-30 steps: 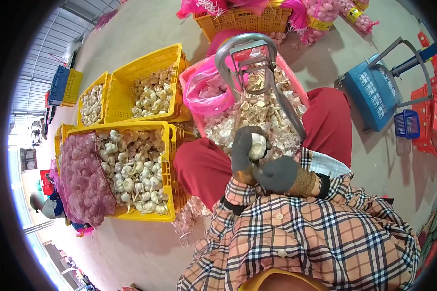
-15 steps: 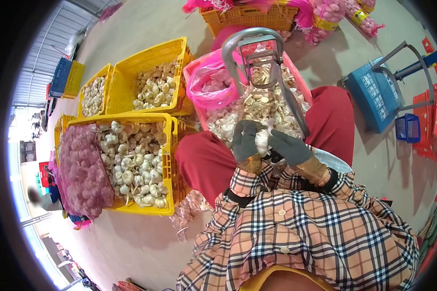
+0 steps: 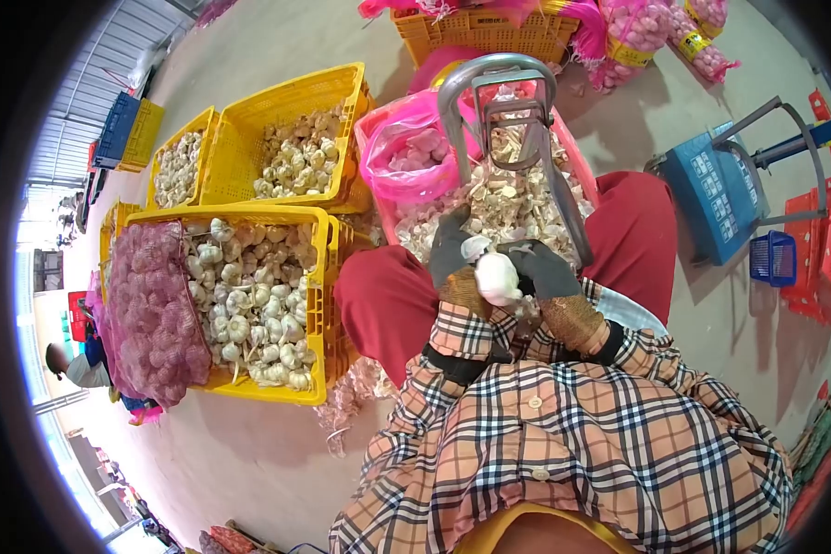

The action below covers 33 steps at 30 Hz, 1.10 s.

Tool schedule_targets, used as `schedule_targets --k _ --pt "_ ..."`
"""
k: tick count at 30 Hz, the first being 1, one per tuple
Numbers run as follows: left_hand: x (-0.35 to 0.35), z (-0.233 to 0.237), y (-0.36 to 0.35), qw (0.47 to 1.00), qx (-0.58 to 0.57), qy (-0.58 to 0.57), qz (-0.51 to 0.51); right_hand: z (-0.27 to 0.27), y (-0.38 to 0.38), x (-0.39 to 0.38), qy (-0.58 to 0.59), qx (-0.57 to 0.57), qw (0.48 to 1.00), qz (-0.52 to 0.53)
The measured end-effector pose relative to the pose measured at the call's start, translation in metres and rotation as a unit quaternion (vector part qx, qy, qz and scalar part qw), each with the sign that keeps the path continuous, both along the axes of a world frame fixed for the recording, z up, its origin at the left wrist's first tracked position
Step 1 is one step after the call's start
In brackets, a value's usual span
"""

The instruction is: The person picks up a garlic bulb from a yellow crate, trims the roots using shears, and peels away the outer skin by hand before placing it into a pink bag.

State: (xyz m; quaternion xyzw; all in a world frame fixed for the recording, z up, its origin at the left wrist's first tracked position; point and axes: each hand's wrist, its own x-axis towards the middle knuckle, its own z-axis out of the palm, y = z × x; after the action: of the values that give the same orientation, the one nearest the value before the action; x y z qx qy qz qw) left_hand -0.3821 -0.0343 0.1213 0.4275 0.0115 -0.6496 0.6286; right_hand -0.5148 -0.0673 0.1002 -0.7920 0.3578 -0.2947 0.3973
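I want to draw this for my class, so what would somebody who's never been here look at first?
Probably the bright white garlic bulb between the gloved left hand and right hand, near the middle. Just beyond them, a curved metal frame rises over a pink tub. On the left, a purple mesh bag lies across a big yellow crate with garlic inside.

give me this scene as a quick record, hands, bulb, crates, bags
left hand: gloved, close to the bulb, grip unclear
right hand: gloved, touching the bulb
bulb: white, between the hands
pink crate: peel and a pink bag inside
metal bar: arching over pink crate
nearest yellow crate: loose bulbs, net bag at its left end
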Motion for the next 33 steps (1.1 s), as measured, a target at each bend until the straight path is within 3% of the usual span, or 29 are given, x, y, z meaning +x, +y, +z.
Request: schedule_targets --k 2,4,7,8,9,10,11,12,13,14,15,16,17,18,20,22,26,28,29,30,31,32,33 --pt "-0.002 -0.028 0.017 0.998 -0.046 0.045 0.006 0.025 0.000 0.007 0.108 0.019 0.994 -0.018" --pt "-0.005 -0.058 0.023 0.993 -0.082 0.086 0.022 0.020 0.003 0.010 0.116 -0.021 0.992 -0.038" --pt "-0.011 -0.102 0.021 0.979 -0.147 0.137 0.042 0.023 -0.003 0.023 -0.067 0.235 0.950 -0.196" --pt "-0.012 -0.117 0.015 0.972 -0.172 0.153 0.047 0.013 -0.006 0.022 -0.071 0.232 0.951 -0.190" --pt "-0.025 -0.013 0.002 0.959 -0.057 -0.227 0.160 -0.001 -0.013 0.019 -0.014 0.173 0.969 -0.176" --pt "-0.032 0.001 0.003 0.924 -0.140 -0.331 0.131 -0.013 -0.017 0.015 0.044 0.111 0.980 -0.159" --pt "-0.038 0.001 0.005 0.895 -0.156 -0.405 0.102 -0.007 -0.017 0.017 -0.055 0.172 0.964 -0.193" --pt "-0.040 0.000 0.005 0.860 -0.170 -0.476 0.072 -0.006 -0.019 0.014 -0.058 0.168 0.967 -0.185" --pt "-0.034 -0.001 0.003 0.839 -0.159 -0.516 0.067 -0.007 -0.023 0.007 0.063 -0.010 0.986 -0.152" --pt "-0.026 -0.005 0.005 0.951 -0.051 -0.305 0.013 -0.008 -0.026 0.004 0.178 -0.190 0.959 -0.115" --pt "-0.008 -0.023 -0.002 0.929 -0.053 -0.365 0.025 -0.003 -0.026 0.006 0.169 -0.271 0.942 -0.106" --pt "0.011 -0.030 -0.017 0.903 -0.055 -0.424 0.035 0.006 -0.022 0.010 0.164 -0.274 0.942 -0.104" --pt "0.021 -0.041 -0.030 0.901 -0.055 -0.428 0.039 0.019 -0.018 0.015 -0.021 0.092 0.980 -0.175" --pt "0.028 -0.043 -0.049 0.912 -0.064 -0.406 0.007 0.025 -0.014 0.019 -0.199 0.444 0.848 -0.212" --pt "0.042 -0.046 -0.081 0.929 -0.072 -0.361 -0.046 0.024 -0.009 0.020 -0.161 0.432 0.862 -0.209" --pt "0.068 -0.041 -0.104 0.941 -0.069 -0.320 -0.083 0.015 -0.007 0.014 -0.143 0.366 0.901 -0.183" --pt "0.139 -0.033 -0.110 0.960 -0.045 -0.238 -0.143 0.012 -0.007 0.006 -0.202 0.327 0.913 -0.139" --pt "0.160 -0.034 -0.115 0.963 -0.051 -0.184 -0.192 0.017 -0.008 -0.006 -0.168 0.283 0.930 -0.162" --pt "0.173 -0.069 -0.132 0.962 -0.055 -0.152 -0.219 0.015 -0.013 -0.021 -0.166 0.289 0.930 -0.156" --pt "0.148 -0.041 -0.096 0.898 -0.171 -0.384 -0.127 0.011 -0.022 -0.039 -0.039 0.025 0.996 -0.078" --pt "0.146 -0.027 -0.071 0.853 -0.226 -0.456 -0.115 0.007 -0.030 -0.052 0.089 -0.244 0.965 0.008" --pt "0.153 -0.017 -0.048 0.797 -0.280 -0.525 -0.103 0.004 -0.033 -0.061 0.089 -0.241 0.966 0.014" --pt "0.165 -0.011 -0.027 0.812 -0.166 -0.554 -0.082 0.001 -0.033 -0.068 0.136 -0.368 0.918 -0.053"
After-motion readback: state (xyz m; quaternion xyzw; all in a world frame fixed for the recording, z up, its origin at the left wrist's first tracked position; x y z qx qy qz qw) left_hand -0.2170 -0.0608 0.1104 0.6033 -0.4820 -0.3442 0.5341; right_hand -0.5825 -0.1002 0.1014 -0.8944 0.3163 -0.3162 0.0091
